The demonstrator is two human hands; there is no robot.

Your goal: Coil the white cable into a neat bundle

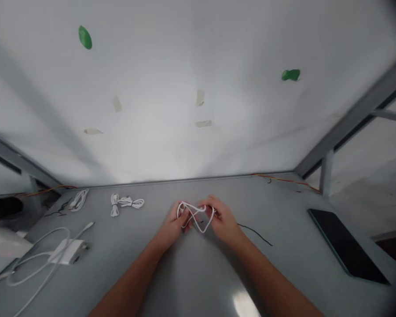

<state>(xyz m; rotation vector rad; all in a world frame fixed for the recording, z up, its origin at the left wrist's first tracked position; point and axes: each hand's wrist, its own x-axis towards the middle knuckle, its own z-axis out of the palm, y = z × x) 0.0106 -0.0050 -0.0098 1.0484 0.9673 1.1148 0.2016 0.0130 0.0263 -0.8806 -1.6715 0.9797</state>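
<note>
Both my hands meet over the middle of the grey table, working a thin white cable that loops between them. My left hand pinches the left loop of the cable, fingers closed round it. My right hand grips the right loop, fingers curled. The cable crosses itself in a figure-eight shape just above the tabletop.
Two bundled white cables and another coil lie at the back left. A white charger with a long cord sits front left. A thin black wire trails right of my hands. A dark tablet lies at the right edge. A white wall stands behind.
</note>
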